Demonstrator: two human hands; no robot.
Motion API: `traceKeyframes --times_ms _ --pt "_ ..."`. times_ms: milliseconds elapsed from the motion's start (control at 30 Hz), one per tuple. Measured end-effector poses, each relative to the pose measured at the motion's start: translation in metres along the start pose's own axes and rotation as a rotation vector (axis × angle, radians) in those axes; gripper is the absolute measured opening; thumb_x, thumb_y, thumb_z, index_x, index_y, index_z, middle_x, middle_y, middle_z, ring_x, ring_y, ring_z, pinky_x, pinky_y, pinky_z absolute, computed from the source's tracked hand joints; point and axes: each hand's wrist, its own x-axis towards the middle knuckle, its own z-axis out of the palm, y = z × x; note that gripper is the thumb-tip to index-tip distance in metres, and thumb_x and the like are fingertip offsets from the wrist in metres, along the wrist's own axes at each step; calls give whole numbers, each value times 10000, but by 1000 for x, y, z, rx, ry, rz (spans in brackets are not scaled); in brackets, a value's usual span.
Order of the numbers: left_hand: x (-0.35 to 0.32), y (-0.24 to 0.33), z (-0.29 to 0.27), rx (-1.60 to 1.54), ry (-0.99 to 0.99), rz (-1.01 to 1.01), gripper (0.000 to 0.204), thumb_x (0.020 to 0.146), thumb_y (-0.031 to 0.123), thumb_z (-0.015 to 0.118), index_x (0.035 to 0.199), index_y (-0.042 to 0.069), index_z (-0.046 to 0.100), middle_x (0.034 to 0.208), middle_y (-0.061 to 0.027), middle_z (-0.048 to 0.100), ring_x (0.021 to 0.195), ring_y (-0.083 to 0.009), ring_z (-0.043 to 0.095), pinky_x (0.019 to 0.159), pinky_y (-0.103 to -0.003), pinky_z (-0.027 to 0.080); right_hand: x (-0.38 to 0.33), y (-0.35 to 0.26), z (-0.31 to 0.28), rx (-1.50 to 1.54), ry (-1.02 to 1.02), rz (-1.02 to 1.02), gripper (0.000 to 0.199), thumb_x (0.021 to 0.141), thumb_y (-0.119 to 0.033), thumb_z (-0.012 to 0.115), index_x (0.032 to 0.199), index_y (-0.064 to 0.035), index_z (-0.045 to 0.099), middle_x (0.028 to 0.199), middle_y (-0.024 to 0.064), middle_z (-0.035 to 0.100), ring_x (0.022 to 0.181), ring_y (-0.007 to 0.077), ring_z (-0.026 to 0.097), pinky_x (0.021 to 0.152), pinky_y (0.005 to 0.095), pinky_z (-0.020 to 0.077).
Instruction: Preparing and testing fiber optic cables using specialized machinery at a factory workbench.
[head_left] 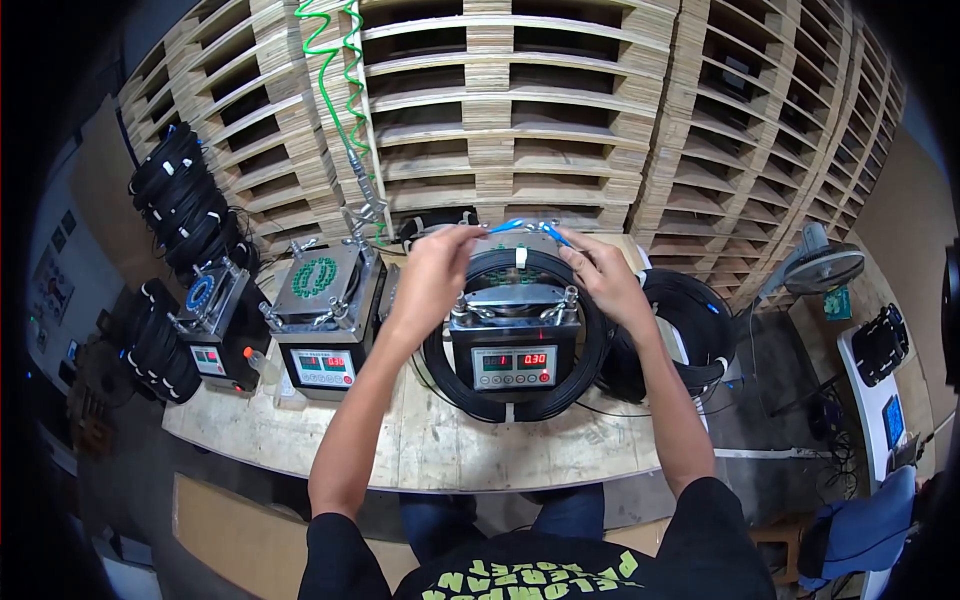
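Both hands are raised over the middle machine (pixel 515 345) on the counter (pixel 430 450): left hand (pixel 432 270) and right hand (pixel 600 272) fingers pinch blue-tipped cable ends (pixel 522 226) above the black cable coil (pixel 590 340).

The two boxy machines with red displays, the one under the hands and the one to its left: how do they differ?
The middle machine has a black cable coil looped around it; the left machine has none. The left machine's top plate shows a ring of green pieces; the middle machine's top is partly hidden by both hands. Both have small red-digit panels in front.

Three machines (pixel 515 345) abreast on workbench (pixel 430 450), pallets (pixel 520 110) behind
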Motion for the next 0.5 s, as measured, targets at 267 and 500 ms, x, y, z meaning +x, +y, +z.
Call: traceKeyframes --times_ms 267,500 --pt "-11 -24 2 164 -82 9 192 911 110 655 1075 46 729 841 -167 625 780 -321 649 715 -412 517 7 -3 3 -409 84 -77 329 954 -308 635 1161 -70 728 1032 149 748 911 255 717 813 335 523" --pt "-13 -58 33 314 -53 154 142 906 222 680 961 102 733 1146 -103 630 1090 -323 580 886 -433 466 25 13 16 -433 -125 31 284 960 -275 606 1069 -45 734 801 126 729 744 305 695 705 403 519"
